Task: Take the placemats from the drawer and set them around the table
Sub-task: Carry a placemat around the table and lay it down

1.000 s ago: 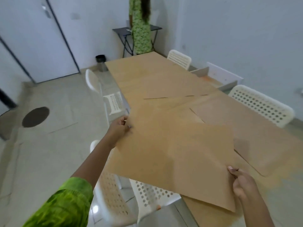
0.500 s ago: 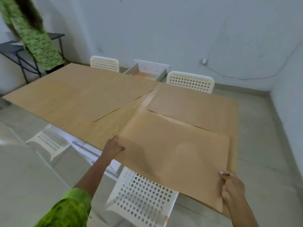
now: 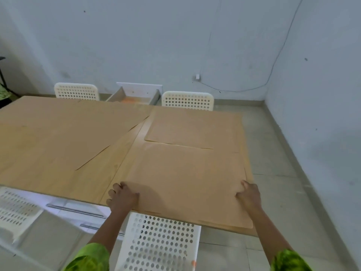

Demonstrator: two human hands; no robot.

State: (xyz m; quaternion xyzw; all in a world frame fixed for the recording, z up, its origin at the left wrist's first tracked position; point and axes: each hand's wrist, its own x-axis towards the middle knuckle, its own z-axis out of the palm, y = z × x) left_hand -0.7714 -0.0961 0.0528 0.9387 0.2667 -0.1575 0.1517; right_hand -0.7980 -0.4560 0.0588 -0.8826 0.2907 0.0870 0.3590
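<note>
Far left: one white perforated chair [image 3: 17,208], cut off by the frame edge and blurred. Beyond the worktop [image 3: 93,184], a second chair [image 3: 76,91], only its backrest showing. Spread across the left half, large tan placemats [image 3: 64,133], their edges overlapping; exact count hard to make out against the matching wood. Behind the far edge, an open drawer [image 3: 134,95], orange patch inside, contents unclear. Left hand [image 3: 122,197] curled over the near-left corner of the nearest placemat [image 3: 185,177], fingers bent, knuckles up, pinching its edge. Below, a fourth chair [image 3: 160,243] tucked under the worktop, seat partly hidden. Further back, another placemat [image 3: 193,128] lying flat, near edge just overlapped. Behind it, a third chair backrest [image 3: 187,100]. Right hand [image 3: 249,196] gripping the near-right edge of the nearest placemat, thumb on top, fingers hidden beneath. Green sleeves cut off at the bottom.
</note>
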